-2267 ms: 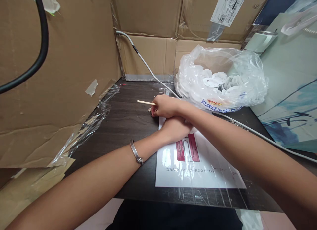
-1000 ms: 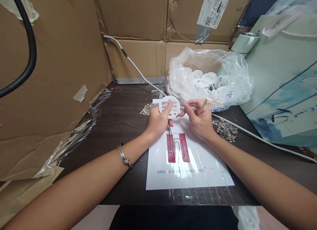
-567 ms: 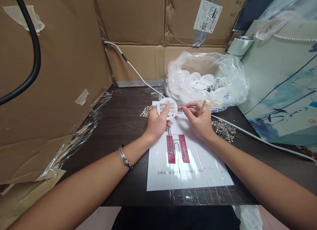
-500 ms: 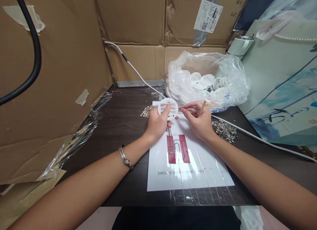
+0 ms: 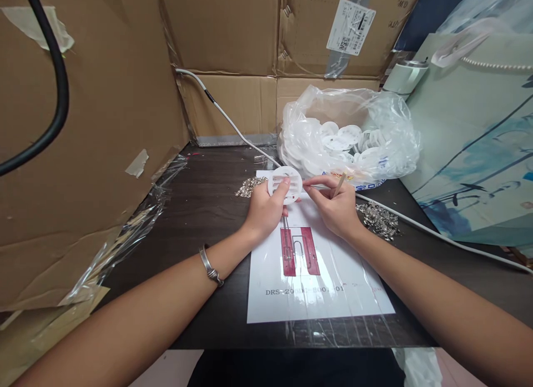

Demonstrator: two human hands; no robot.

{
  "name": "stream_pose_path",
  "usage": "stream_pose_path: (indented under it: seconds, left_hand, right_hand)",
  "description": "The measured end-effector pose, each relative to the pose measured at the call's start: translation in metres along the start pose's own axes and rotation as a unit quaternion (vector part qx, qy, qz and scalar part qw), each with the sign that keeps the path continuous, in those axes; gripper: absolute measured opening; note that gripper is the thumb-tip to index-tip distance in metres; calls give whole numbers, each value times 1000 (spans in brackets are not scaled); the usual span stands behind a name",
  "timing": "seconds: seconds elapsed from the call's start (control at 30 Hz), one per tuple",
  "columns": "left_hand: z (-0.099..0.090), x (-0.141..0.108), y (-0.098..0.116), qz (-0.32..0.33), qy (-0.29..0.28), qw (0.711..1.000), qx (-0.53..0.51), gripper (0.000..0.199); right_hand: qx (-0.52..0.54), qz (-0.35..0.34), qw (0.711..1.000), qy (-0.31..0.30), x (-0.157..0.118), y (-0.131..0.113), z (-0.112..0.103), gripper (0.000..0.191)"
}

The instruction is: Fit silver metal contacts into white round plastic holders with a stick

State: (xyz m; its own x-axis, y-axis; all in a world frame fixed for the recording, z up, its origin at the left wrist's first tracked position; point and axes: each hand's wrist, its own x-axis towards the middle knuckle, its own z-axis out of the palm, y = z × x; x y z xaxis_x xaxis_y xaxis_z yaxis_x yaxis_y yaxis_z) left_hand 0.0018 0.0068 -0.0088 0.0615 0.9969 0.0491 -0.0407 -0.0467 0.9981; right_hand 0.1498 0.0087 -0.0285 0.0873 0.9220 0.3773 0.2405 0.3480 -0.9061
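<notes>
My left hand (image 5: 266,209) is closed on a round white disc (image 5: 293,186) with slots, its thumb pressed on the disc's face. At the disc's right edge, my right hand (image 5: 335,205) has its thumb and index finger pinched together. A thin tan stick (image 5: 340,184) is tucked in the right hand's other fingers. Anything small between the right fingertips is too tiny to make out. Below the hands lies a white printed sheet (image 5: 320,301) with a red picture. Small metal pieces (image 5: 250,186) are heaped left of the disc, and another metal pile (image 5: 378,219) is right of my right hand.
A clear plastic bag (image 5: 400,131) of white discs stands behind my hands. A white cable (image 5: 237,130) crosses the dark table (image 5: 200,209). Cardboard walls (image 5: 225,31) rise at the back and left. A pale patterned board (image 5: 478,131) leans at the right, by a light-coloured cup (image 5: 402,79).
The white disc and my left hand have shifted slightly to the right. My right index finger has straightened a little over the thumb.
</notes>
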Motion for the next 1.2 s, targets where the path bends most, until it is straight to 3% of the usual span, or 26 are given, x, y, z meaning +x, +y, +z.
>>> stream_pose_path:
  seconds: [0.2, 0.4, 0.57, 0.8, 1.03, 1.2]
  left_hand:
    - [0, -1, 1, -2, 1, 1000, -1, 29]
    - [0, -1, 0, 0, -5, 1000, 0, 29]
    - [0, 0, -2, 0, -8, 1000, 0, 30]
    - [0, -1, -1, 2, -10, 1000, 6, 31]
    - [-2, 0, -6, 7, -22, 999, 36, 35]
    - [-2, 1, -5, -6, -41, 999, 31, 28]
  right_hand:
    - [3, -1, 1000, 5, 0, -2, 0, 9]
    - [11, -48, 998, 29, -1, -3, 1, 8]
    - [-35, -33, 999, 7, -4, -4, -1, 17]
    - [-12, -34, 998, 51, -4, -3, 1, 21]
    - [13, -30, 998, 55, -4, -4, 1, 7]
    - [70, -22, 996, 51, -6, -10, 4, 7]
